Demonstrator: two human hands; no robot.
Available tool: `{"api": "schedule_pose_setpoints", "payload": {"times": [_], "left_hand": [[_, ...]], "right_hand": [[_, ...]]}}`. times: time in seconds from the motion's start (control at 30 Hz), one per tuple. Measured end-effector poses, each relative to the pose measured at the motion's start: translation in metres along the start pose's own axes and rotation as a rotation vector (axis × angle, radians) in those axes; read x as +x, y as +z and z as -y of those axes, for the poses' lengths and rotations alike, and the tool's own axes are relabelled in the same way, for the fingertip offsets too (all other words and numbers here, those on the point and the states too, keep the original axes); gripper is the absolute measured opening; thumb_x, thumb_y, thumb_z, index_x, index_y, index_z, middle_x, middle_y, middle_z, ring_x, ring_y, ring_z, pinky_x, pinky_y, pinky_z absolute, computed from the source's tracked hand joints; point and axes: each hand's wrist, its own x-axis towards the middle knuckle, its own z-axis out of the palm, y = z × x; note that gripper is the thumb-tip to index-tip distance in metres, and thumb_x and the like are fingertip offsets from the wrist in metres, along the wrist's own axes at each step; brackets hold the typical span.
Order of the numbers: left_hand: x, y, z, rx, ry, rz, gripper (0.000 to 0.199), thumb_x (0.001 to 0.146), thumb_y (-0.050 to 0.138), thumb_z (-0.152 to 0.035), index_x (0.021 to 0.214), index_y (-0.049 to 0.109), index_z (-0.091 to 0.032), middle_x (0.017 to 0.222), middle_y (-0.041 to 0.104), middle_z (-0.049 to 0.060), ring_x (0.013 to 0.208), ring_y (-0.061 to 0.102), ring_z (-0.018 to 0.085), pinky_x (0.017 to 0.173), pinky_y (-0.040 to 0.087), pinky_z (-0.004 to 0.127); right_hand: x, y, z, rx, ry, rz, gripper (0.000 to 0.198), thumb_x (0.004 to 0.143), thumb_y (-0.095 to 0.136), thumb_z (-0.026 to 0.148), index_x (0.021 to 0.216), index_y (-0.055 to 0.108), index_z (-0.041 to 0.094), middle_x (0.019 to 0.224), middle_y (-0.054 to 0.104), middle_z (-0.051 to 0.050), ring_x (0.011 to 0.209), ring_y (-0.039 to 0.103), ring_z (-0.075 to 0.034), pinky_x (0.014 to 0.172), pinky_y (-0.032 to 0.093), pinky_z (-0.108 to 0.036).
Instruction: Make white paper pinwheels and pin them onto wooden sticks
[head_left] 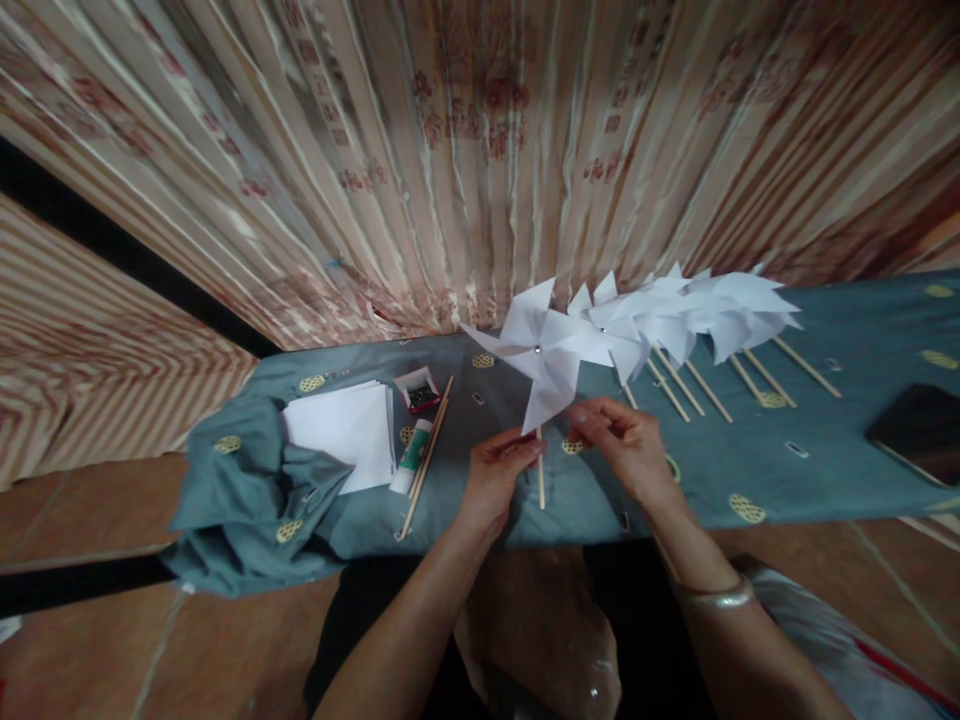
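A white paper pinwheel [556, 345] with a small shiny pin at its centre stands above the front of the table. My left hand [495, 470] is closed around its thin wooden stick [541, 485], just below the lowest blade. Close to the right of that blade is my right hand [622, 440], its fingers loosely bent and somewhat apart. I see nothing held in it, and whether a fingertip touches the paper I cannot tell. Several finished pinwheels [694, 310] lie overlapping in a row to the right, their sticks pointing toward me.
At left on the grey-green cloth [465, 510] lie a stack of white paper [341, 425], a small open box [418, 390] of dark pieces, a glue stick [411, 455] and loose wooden sticks [426, 460]. A dark phone-like object [919, 430] is far right. A curtain [465, 150] hangs behind.
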Motion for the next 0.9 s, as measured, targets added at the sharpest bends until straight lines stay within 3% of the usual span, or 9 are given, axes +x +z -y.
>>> {"api": "schedule_pose_setpoints", "payload": {"times": [0.13, 0.23, 0.37, 0.57, 0.9], "left_hand": [[-0.003, 0.001, -0.003, -0.012, -0.06, 0.0, 0.043, 0.036, 0.097, -0.036, 0.071, 0.08, -0.018, 0.068, 0.073, 0.002, 0.065, 0.061, 0.01, 0.067, 0.046, 0.023], [-0.004, 0.002, -0.003, -0.011, -0.099, 0.015, 0.047, 0.033, 0.098, -0.037, 0.071, 0.08, -0.017, 0.069, 0.073, 0.002, 0.065, 0.061, 0.009, 0.067, 0.046, 0.023], [-0.006, 0.002, -0.001, 0.01, -0.114, 0.044, 0.046, 0.034, 0.098, -0.035, 0.072, 0.08, -0.016, 0.071, 0.073, 0.003, 0.064, 0.061, 0.009, 0.067, 0.045, 0.023], [-0.006, 0.002, 0.002, 0.03, -0.098, 0.054, 0.042, 0.038, 0.097, -0.035, 0.071, 0.079, -0.016, 0.069, 0.073, 0.004, 0.062, 0.06, 0.01, 0.066, 0.045, 0.024], [-0.001, 0.0, 0.003, 0.029, -0.053, 0.041, 0.041, 0.04, 0.096, -0.033, 0.074, 0.08, -0.016, 0.071, 0.074, 0.004, 0.064, 0.061, 0.012, 0.067, 0.047, 0.026]], "right_hand": [[0.013, -0.028, -0.003, -0.013, -0.125, -0.334, 0.034, 0.075, 0.076, 0.055, 0.07, 0.071, 0.022, 0.06, 0.067, 0.001, 0.055, 0.055, -0.012, 0.057, 0.044, -0.027], [0.024, -0.044, -0.006, 0.06, -0.208, -0.513, 0.028, 0.073, 0.08, 0.048, 0.083, 0.072, 0.023, 0.077, 0.073, 0.0, 0.073, 0.065, -0.016, 0.073, 0.051, -0.031], [0.03, -0.052, -0.009, 0.09, -0.194, -0.471, 0.032, 0.07, 0.083, 0.044, 0.093, 0.075, 0.023, 0.092, 0.076, -0.003, 0.086, 0.069, -0.018, 0.084, 0.052, -0.034], [0.03, -0.045, -0.013, 0.155, -0.096, -0.412, 0.025, 0.063, 0.087, 0.04, 0.08, 0.078, 0.024, 0.074, 0.074, 0.0, 0.066, 0.064, -0.015, 0.066, 0.053, -0.031], [0.026, -0.033, -0.013, 0.255, 0.021, -0.387, 0.028, 0.052, 0.091, 0.041, 0.068, 0.076, 0.023, 0.067, 0.071, 0.002, 0.06, 0.062, -0.013, 0.061, 0.055, -0.03]]}}
